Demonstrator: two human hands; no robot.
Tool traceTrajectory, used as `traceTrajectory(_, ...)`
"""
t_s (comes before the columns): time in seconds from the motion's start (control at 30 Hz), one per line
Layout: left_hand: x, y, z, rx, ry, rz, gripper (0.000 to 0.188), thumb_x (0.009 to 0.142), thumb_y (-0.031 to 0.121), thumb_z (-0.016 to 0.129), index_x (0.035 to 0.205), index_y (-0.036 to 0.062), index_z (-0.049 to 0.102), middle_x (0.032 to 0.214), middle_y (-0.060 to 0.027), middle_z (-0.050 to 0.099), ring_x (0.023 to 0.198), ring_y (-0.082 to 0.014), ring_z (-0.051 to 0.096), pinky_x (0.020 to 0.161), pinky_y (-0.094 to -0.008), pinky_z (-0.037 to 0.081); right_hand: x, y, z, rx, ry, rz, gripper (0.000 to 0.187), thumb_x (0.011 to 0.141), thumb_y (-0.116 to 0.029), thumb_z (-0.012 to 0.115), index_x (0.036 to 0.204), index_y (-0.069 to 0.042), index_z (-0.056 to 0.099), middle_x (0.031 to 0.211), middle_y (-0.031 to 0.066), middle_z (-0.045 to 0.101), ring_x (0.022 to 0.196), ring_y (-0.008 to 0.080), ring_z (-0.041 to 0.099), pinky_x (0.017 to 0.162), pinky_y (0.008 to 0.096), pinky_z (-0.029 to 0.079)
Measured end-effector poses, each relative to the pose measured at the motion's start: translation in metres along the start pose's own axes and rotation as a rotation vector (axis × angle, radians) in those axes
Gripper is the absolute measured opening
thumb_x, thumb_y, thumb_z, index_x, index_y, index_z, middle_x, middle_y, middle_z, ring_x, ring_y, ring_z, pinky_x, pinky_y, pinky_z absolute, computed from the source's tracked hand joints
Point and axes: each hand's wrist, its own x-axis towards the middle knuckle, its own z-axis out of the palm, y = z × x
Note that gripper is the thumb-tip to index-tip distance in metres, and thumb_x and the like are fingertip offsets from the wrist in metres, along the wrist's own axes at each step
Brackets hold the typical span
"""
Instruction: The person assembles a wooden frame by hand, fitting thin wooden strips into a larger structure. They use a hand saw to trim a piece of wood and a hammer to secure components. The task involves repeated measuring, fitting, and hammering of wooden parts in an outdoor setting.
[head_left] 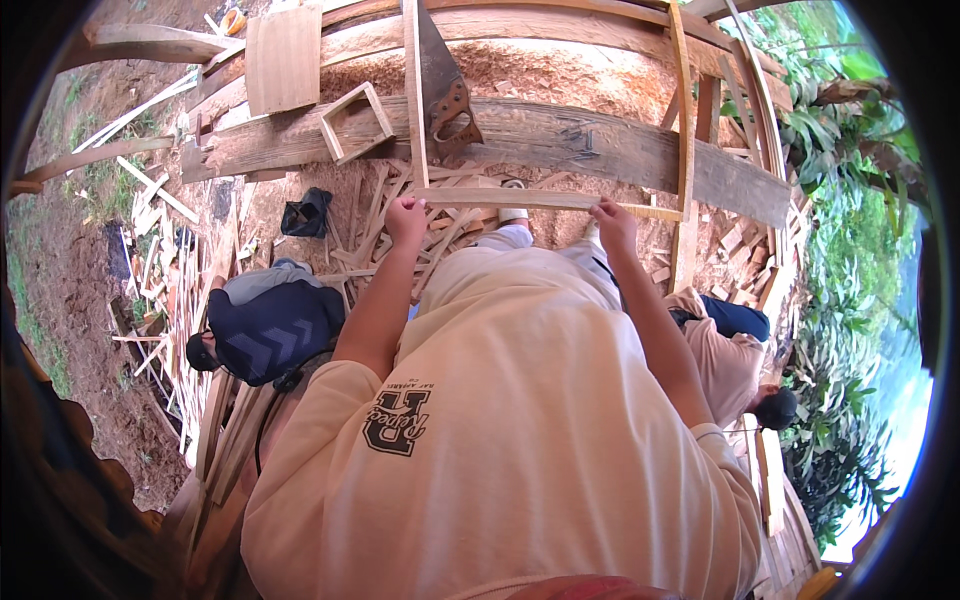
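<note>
The left hand [406,222] seems pinched on the near left corner of a long wooden frame [520,199]; the right hand [616,224] is clamped on its near strip. The frame overhangs the near edge of the bench [560,135], with a small box [380,121] left of it and a handsaw [453,112] inside.

A handsaw [447,90] is laid across the weathered desk [635,153], with a small wooden frame [331,140] and a thin panel [284,62] placed to its left. Wood scraps [160,270] are strewn over the ground near a black bag [306,213]. A bent co-worker [278,335] is seen at left, leafy plants [845,310] at right.
</note>
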Motion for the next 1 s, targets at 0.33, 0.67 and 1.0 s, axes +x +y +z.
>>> traceTrajectory(0.33, 0.005, -0.011, 0.001, -0.205, -0.075, -0.084, 0.019, 0.085, 0.017, 0.081, 0.088, 0.0006, 0.071, 0.082, -0.0121, 0.074, 0.075, -0.0246, 0.071, 0.073, -0.0386, 0.056, -0.002, -0.006, 0.001, 0.004, 0.016, 0.012, 0.026, 0.091, -0.021, 0.073, 0.108, -0.001, 0.078, 0.14, 0.0138, 0.066, 0.125, 0.0309, 0.065, 0.105, 0.0379, 0.047)
traceTrajectory(0.67, -0.008, 0.0, -0.001, -0.053, -0.012, 0.023, 0.016, 0.087, 0.011, 0.079, 0.091, -0.0018, 0.071, 0.082, -0.0092, 0.074, 0.076, -0.0164, 0.072, 0.068, -0.03, 0.055, -0.004, -0.009, -0.001, 0.047, -0.006, 0.062, 0.023, 0.093, -0.018, 0.071, 0.103, 0.001, 0.077, 0.142, 0.0158, 0.064, 0.129, 0.0303, 0.063, 0.106, 0.036, 0.046)
traceTrajectory(1.0, -0.01, 0.019, -0.009, -0.168, -0.116, -0.174, 0.021, 0.083, 0.016, 0.082, 0.088, 0.0004, 0.07, 0.082, -0.0117, 0.073, 0.074, -0.0243, 0.07, 0.072, -0.0385, 0.055, 0.006, 0.014, 0.002, 0.013, 0.045, 0.017, 0.026, 0.09, -0.022, 0.073, 0.103, 0.0, 0.077, 0.138, 0.0155, 0.067, 0.122, 0.0322, 0.067, 0.103, 0.0382, 0.048)
